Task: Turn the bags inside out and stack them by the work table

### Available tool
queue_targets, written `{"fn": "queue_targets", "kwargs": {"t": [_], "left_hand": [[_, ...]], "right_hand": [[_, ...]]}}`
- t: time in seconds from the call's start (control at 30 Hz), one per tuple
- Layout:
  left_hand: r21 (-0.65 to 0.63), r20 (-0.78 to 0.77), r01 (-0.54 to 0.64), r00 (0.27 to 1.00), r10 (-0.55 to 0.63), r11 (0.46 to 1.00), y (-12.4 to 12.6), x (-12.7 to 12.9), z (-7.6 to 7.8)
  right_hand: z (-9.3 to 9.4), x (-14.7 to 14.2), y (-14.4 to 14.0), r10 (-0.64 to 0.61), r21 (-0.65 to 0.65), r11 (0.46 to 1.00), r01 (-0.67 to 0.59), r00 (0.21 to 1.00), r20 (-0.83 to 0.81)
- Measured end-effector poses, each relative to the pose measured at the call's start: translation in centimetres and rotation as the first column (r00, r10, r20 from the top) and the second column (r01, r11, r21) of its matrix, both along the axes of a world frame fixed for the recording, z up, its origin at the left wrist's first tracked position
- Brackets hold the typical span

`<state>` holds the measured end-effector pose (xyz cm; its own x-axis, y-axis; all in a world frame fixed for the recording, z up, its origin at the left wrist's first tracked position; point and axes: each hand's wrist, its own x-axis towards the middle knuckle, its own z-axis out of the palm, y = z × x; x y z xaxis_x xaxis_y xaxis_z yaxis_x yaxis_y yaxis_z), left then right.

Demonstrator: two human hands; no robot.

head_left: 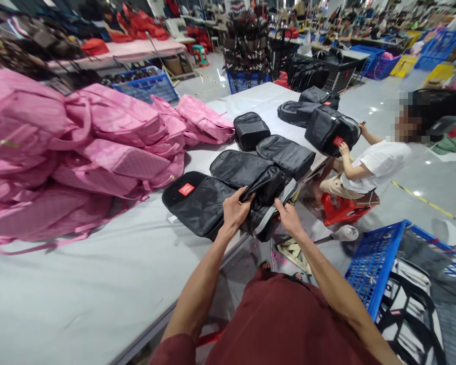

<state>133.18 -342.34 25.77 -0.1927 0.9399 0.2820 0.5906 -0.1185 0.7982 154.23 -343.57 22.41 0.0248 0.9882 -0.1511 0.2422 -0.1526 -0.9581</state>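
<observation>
The left hand (233,210) pinches a fold of the black bag (264,195) at the bench (99,284) edge. The right hand (289,217) presses closed on the bag's lower side. This bag is bunched up, not laid flat. Beside it, flat black bags (197,200) already lie in a row. A pile of pink bags (79,152) sits well apart. A seated person (376,162) holds another black bag.

pink bags (79,147), blue crate (380,263), red stool (344,209)

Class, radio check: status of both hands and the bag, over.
Left hand and right hand both gripping black backpack at table edge. Pink bags stacked clear, left.
</observation>
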Motion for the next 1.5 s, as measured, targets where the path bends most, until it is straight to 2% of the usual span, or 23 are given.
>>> {"fn": "queue_targets", "kwargs": {"t": [0.1, 0.2, 0.3, 0.4, 0.5, 0.6, 0.67, 0.73, 0.8, 0.83, 0.9, 0.93, 1.0, 1.07, 1.17, 1.23, 1.27, 1.3, 1.33, 1.37, 1.43, 1.5], "left_hand": [[-0.002, 0.009, 0.006, 1.0, -0.006, 1.0, 0.3, 0.1, 0.0], [-0.015, 0.011, 0.016, 1.0, -0.016, 1.0, 1.3, -1.1, -0.1], [-0.039, -0.006, -0.101, 0.995, 0.101, 0.994, 2.7, -3.8, -0.1], [-0.048, -0.034, -0.185, 0.982, 0.184, 0.981, 3.7, -5.5, 0.0], [-0.03, -0.033, -0.084, 0.996, 0.083, 0.996, 3.6, -4.4, 0.1], [-0.031, -0.027, 0.016, 0.999, -0.017, 0.999, 2.8, -2.0, 0.4], [-0.041, -0.012, 0.065, 0.998, -0.065, 0.997, 2.2, -0.9, 0.7], [-0.061, 0.016, 0.13, 0.992, -0.129, 0.99, 1.5, -0.2, 1.0], [-0.096, 0.046, 0.199, 0.98, -0.195, 0.975, 0.9, 0.3, 1.4], [-0.118, 0.058, 0.226, 0.974, -0.22, 0.967, 0.6, 0.6, 1.7], [-0.173, 0.07, 0.263, 0.965, -0.254, 0.949, 0.4, 1.1, 2.2], [-0.199, 0.068, 0.286, 0.958, -0.277, 0.938, 0.6, 1.3, 2.6], [-0.233, 0.089, 0.373, 0.928, -0.362, 0.898, 1.1, 1.9, 3.8], [-0.271, 0.144, 0.486, 0.874, -0.464, 0.831, 2.0, 2.5, 5.4], [-0.347, 0.259, 0.655, 0.755, -0.602, 0.672, 3.5, 4.3, 7.6], [-0.385, 0.319, 0.751, 0.654, -0.686, 0.536, 4.3, 6.2, 8.2], [-0.392, 0.339, 0.789, 0.602, -0.723, 0.473, 4.5, 7.4, 8.1], [-0.391, 0.357, 0.817, 0.559, -0.749, 0.423, 4.6, 8.7, 7.7], [-0.378, 0.374, 0.839, 0.525, -0.764, 0.392, 4.5, 10.0, 7.1], [-0.352, 0.383, 0.854, 0.504, -0.774, 0.382, 4.3, 11.3, 6.3], [-0.262, 0.369, 0.872, 0.487, -0.792, 0.414, 3.5, 13.6, 4.3], [-0.148, 0.286, 0.893, 0.451, -0.845, 0.426, 2.3, 15.6, 2.0]], "right_hand": [[0.3, 0.3, 0.0, -0.027, -0.004, 1.0, 0.027, 0.998, 0.05], [-0.7, 2.2, -0.4, -0.026, -0.005, 1.0, 0.027, 0.996, 0.08], [-4.1, 5.8, -1.8, 0.007, -0.056, 0.998, -0.001, 0.993, 0.118], [-9.0, 8.9, -4.0, 0.001, -0.269, 0.963, 0.035, 0.991, 0.131], [-13.0, 9.9, -6.1, -0.041, -0.398, 0.913, 0.091, 0.99, 0.133], [-14.3, 10.6, -6.9, -0.084, -0.412, 0.898, 0.154, 0.979, 0.183], [-13.6, 11.5, -6.5, -0.136, -0.386, 0.897, 0.215, 0.966, 0.222], [-11.8, 12.6, -5.8, -0.21, -0.284, 0.913, 0.293, 0.934, 0.288], [-9.2, 13.0, -5.0, -0.281, -0.029, 0.946, 0.324, 0.858, 0.43], [-7.8, 12.9, -4.7, -0.31, 0.134, 0.95, 0.283, 0.794, 0.523], [-4.6, 12.0, -4.2, -0.336, 0.397, 0.916, 0.051, 0.637, 0.694], [-3.1, 11.3, -4.0, -0.327, 0.456, 0.884, -0.097, 0.567, 0.756], [-0.4, 10.1, -3.8, -0.299, 0.483, 0.806, -0.341, 0.469, 0.831], [1.8, 9.5, -4.2, -0.316, 0.513, 0.731, -0.449, 0.444, 0.839], [4.0, 9.7, -6.1, -0.413, 0.63, 0.615, -0.474, 0.487, 0.77], [4.8, 10.4, -7.9, -0.48, 0.701, 0.518, -0.491, 0.511, 0.713], [5.0, 10.8, -8.8, -0.511, 0.723, 0.486, -0.491, 0.512, 0.691], [5.1, 11.2, -9.8, -0.536, 0.737, 0.477, -0.479, 0.506, 0.676], [5.1, 11.6, -10.8, -0.555, 0.741, 0.494, -0.454, 0.491, 0.671], [5.0, 12.2, -11.8, -0.572, 0.739, 0.535, -0.409, 0.468, 0.674], [4.6, 13.5, -13.6, -0.601, 0.724, 0.628, -0.286, 0.412, 0.685], [4.1, 15.2, -15.1, -0.638, 0.718, 0.68, -0.149, 0.361, 0.68]]}}
